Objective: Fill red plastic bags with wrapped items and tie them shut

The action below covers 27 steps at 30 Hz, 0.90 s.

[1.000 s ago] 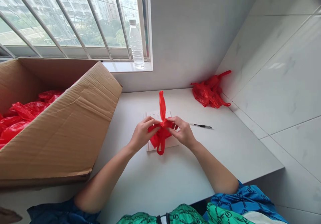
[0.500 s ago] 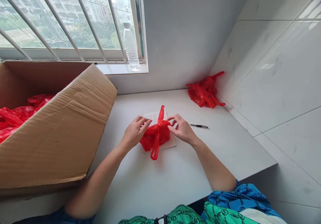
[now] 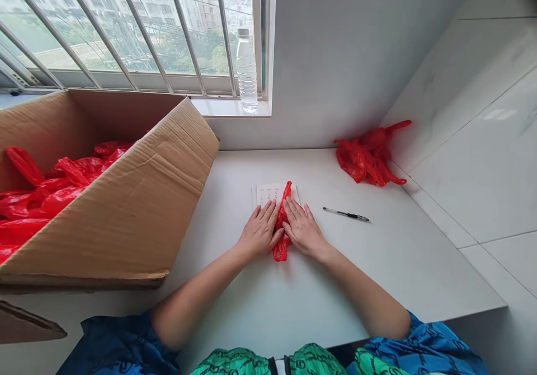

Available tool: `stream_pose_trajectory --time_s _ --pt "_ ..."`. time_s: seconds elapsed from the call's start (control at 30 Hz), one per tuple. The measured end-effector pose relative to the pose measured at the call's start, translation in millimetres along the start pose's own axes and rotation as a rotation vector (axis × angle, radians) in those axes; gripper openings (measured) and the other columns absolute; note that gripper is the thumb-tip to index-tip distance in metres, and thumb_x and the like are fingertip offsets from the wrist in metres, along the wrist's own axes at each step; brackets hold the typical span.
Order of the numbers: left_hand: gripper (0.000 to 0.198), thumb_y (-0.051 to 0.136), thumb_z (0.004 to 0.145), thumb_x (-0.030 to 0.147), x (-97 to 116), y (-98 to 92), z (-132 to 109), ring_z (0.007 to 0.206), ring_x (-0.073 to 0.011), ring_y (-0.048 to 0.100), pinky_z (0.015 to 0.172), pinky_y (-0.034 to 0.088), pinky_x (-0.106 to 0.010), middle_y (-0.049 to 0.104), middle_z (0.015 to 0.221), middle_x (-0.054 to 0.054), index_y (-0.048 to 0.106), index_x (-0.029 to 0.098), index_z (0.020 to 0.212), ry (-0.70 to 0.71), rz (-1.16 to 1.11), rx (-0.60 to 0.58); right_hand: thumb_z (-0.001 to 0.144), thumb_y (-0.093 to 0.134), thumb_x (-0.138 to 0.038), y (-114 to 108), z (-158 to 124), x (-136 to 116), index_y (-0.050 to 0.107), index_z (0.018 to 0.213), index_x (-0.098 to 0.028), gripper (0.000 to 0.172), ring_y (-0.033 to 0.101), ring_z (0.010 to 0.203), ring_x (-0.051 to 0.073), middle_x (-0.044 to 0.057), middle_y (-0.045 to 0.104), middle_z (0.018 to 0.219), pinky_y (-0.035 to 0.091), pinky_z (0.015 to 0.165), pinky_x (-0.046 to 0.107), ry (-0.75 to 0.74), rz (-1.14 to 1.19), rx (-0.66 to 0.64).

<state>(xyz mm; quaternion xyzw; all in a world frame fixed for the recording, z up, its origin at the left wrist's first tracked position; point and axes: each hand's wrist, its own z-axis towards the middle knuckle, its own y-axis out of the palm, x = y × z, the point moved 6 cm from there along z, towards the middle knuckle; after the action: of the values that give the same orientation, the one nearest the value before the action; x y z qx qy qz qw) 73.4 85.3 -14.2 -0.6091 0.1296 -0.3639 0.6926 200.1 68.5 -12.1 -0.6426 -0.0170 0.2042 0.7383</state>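
A red plastic bag (image 3: 282, 246), knotted at the top, lies on the white table in front of me, on top of a sheet of printed paper (image 3: 266, 193). My left hand (image 3: 260, 229) rests flat on its left side with the fingers stretched out. On its right side, my right hand (image 3: 305, 229) lies flat in the same way. Between the two hands the knot and handle loops show; the rest of the bag is covered by my palms. To the right of my right hand is a black and clear pen (image 3: 346, 214).
A large cardboard box (image 3: 121, 207) holding several red plastic bags (image 3: 62, 187) stands at the left. Another crumpled red bag (image 3: 367, 156) lies in the back right corner by the tiled wall. A clear water bottle (image 3: 246, 73) stands on the windowsill beside the barred window.
Both hands have moved from beside the bag onto it, fingers going from curled to flat. My view has shifted a little to the left.
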Motion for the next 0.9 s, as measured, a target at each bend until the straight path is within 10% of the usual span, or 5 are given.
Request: stream_pose_trajectory --time_s 0.57,0.73,0.9 --pt "0.072 0.049 0.095 0.041 -7 -14.5 -1 0.148 -0.0285 0.032 0.12 0.029 -0.048 0.032 0.16 -0.014 0.02 0.021 0.158 0.056 -0.262 0.016 0.093 0.054 -0.048 -28 5 18 0.03 0.156 -0.024 0.071 0.031 0.148 0.027 0.011 0.032 0.161 0.03 0.118 0.052 0.001 0.357 -0.026" --pt "0.051 0.051 0.095 0.039 -11 -44.9 -4 0.121 -0.0279 0.056 0.099 0.048 -0.043 0.057 0.135 -0.012 0.046 0.023 0.143 -0.188 -0.34 0.211 0.094 0.053 -0.047 -55 3 50 0.06 0.129 -0.024 0.043 0.068 0.099 0.022 0.008 0.068 0.122 0.055 0.081 0.037 0.222 0.431 0.151" --pt "0.04 0.056 0.092 0.051 7 -41.7 7 0.104 -0.0282 0.062 0.086 0.047 -0.041 0.066 0.11 -0.009 0.062 0.023 0.119 -0.26 -0.198 0.173 0.089 0.059 -0.038 -48 1 51 0.07 0.098 -0.024 0.02 0.066 0.071 0.018 0.003 0.073 0.099 0.047 0.062 0.031 0.256 0.314 0.086"
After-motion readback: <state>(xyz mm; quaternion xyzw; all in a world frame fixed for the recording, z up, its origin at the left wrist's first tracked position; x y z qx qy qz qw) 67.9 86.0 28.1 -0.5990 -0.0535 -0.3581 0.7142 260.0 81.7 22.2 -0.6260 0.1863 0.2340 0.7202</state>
